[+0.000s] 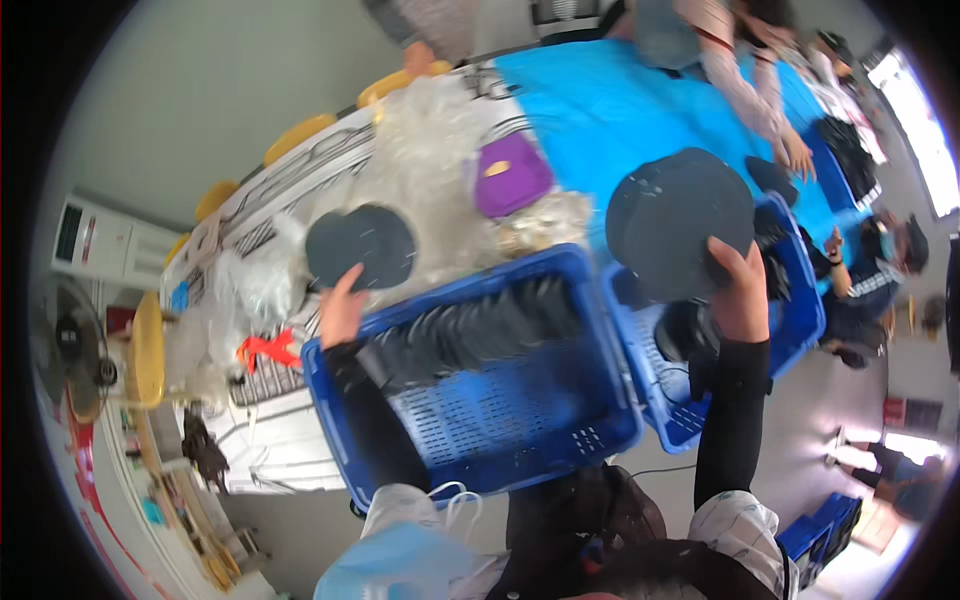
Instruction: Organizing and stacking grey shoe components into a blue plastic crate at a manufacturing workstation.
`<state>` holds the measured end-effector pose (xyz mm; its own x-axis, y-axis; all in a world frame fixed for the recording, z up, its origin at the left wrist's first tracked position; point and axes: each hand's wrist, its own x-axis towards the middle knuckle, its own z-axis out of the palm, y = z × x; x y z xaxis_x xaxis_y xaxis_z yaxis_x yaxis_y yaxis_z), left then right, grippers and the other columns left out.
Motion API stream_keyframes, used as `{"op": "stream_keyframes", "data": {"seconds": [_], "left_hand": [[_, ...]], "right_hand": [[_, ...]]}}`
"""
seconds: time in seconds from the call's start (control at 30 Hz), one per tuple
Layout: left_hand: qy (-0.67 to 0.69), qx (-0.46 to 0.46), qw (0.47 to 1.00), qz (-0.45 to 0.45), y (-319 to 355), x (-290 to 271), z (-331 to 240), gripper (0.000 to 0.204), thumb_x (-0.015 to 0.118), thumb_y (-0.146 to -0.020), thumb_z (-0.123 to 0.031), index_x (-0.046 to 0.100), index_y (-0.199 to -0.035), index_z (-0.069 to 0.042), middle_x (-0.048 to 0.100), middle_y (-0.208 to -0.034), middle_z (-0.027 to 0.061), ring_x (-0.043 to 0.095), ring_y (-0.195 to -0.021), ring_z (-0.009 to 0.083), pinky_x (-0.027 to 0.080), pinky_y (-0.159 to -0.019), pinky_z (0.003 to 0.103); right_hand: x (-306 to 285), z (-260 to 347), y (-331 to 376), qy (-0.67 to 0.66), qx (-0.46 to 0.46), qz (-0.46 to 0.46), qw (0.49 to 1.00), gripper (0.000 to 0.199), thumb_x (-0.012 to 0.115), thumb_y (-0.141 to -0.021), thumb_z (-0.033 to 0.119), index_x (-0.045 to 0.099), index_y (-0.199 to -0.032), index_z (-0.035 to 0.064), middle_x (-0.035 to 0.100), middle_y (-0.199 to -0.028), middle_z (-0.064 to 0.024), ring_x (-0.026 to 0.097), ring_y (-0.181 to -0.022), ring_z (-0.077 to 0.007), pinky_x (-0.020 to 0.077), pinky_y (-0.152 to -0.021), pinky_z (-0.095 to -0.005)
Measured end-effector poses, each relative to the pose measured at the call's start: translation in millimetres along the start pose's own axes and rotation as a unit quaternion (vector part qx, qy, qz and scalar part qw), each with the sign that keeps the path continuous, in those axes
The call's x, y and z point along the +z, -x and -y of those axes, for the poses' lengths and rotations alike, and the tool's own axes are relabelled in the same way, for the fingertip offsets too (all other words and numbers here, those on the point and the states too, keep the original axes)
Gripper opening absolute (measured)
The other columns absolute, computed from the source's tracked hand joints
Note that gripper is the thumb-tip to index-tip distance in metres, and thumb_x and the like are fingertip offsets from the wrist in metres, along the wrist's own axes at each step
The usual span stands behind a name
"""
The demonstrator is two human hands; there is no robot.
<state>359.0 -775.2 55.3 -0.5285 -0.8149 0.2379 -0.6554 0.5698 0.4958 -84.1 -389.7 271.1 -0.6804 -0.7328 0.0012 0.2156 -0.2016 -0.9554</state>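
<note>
Two dark, flat, rounded pieces are up in the air in the head view, one in each hand. The left hand (342,305) pinches the smaller dark piece (361,246) by its lower left edge, thumb on the near face, so the piece stands up and away from the fingers, over the clutter of clear plastic bags (430,150) on the table (300,170). The right hand (741,295) grips the larger dark piece (681,224) at its lower right rim; that piece spreads up and to the left of the fingers, above the gap between the two crates. Both hands are closed on their pieces, not slack. Below and between them sits the big blue crate (480,440), with a row of more dark pieces (470,330) stacked on edge along its far side, their line running left to right across the crate. The left hand is the nearer one to that row, hovering just beyond the crate's far left corner. A second blue crate (690,410) stands touching the first on the right, under the right forearm. A purple pouch (510,175) lies on the bags beyond, and other people's hands work over the blue sheet (600,110) farther along.
</note>
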Motion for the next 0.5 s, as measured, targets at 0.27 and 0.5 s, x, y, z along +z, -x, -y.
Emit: {"op": "stream_keyframes", "data": {"seconds": [0.27,0.5], "left_hand": [[0.692,-0.201,0.684,0.114,186,-73,-175,0.052,0.062,-0.102,-0.014,0.047,-0.149,-0.002,0.057,-0.149,0.0139,0.058,-0.131,0.0284,0.047,-0.113,0.045],[0.285,0.084,0.617,0.728,317,88,-557,0.062,0.082,-0.087,-0.009,0.056,-0.141,0.002,0.064,-0.137,0.0124,0.058,-0.125,0.0215,0.046,-0.11,0.039]], "right_hand": [[-258,66,216,-0.187,-0.032,-0.089,0.978,0.065,0.071,-0.087,0.016,0.048,-0.145,-0.002,0.064,-0.13,-0.0113,0.064,-0.117,-0.0216,0.0518,-0.101,-0.0354],[-495,103,463,-0.16,-0.032,-0.25,0.954,0.063,0.073,-0.084,0.014,0.053,-0.141,-0.0037,0.066,-0.128,-0.0125,0.065,-0.118,-0.0223,0.0518,-0.103,-0.0359]]}}
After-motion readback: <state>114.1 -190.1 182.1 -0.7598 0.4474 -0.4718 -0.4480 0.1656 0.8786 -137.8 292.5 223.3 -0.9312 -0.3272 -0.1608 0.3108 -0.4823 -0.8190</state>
